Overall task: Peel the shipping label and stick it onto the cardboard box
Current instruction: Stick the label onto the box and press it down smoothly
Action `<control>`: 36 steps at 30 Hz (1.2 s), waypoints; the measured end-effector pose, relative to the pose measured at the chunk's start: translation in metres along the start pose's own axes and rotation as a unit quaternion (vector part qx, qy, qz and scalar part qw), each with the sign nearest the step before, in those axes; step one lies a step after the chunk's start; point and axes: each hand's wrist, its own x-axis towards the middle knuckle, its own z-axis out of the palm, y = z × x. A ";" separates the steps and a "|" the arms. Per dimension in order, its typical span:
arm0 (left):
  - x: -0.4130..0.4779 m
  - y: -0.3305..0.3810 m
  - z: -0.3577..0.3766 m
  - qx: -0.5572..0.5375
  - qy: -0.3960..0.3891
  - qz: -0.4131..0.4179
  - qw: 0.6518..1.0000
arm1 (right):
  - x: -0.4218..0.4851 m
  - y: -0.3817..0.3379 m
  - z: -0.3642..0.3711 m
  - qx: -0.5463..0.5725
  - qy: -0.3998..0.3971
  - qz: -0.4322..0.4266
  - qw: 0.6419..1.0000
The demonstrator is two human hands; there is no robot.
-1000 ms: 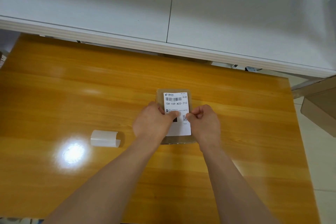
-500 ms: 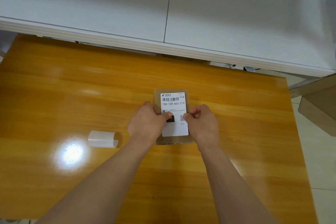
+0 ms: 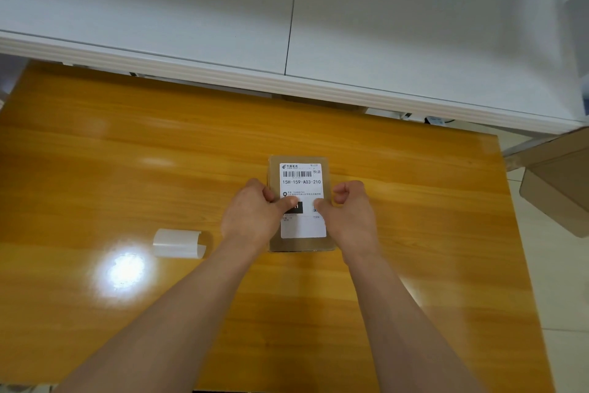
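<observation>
A small flat cardboard box [image 3: 274,169] lies on the wooden table, near its middle. The white shipping label [image 3: 301,184], with a barcode and the code 15H-159-A03-210, lies flat on the box's top face. My left hand [image 3: 255,215] rests at the box's left side, fingers curled, its thumb pressing on the label's middle. My right hand [image 3: 349,215] sits at the right side, fingers curled, its thumb on the label's right part. Neither hand grips anything.
A curled white backing sheet [image 3: 177,243] lies on the table [image 3: 127,169] left of my hands, beside a bright light reflection. A white cabinet [image 3: 287,42] runs along the table's far edge. Larger cardboard boxes [image 3: 561,182] stand off the table's right edge.
My thumbs have slid a little outward across the label. The box and the label have stayed in place.
</observation>
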 end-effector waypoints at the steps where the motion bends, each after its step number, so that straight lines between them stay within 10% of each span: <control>1: 0.000 0.000 0.000 -0.002 -0.003 0.001 1.000 | 0.001 -0.001 0.001 0.001 -0.012 0.008 1.000; 15: 0.008 0.006 -0.002 -0.041 0.010 0.099 0.994 | 0.003 -0.014 -0.004 -0.015 0.006 -0.042 0.999; 28: 0.008 0.014 -0.007 0.096 -0.028 0.184 0.978 | -0.002 -0.024 -0.018 0.024 -0.220 0.007 0.975; 36: 0.015 0.022 -0.008 0.188 -0.010 0.191 0.963 | 0.015 -0.024 -0.014 -0.108 -0.169 -0.105 0.974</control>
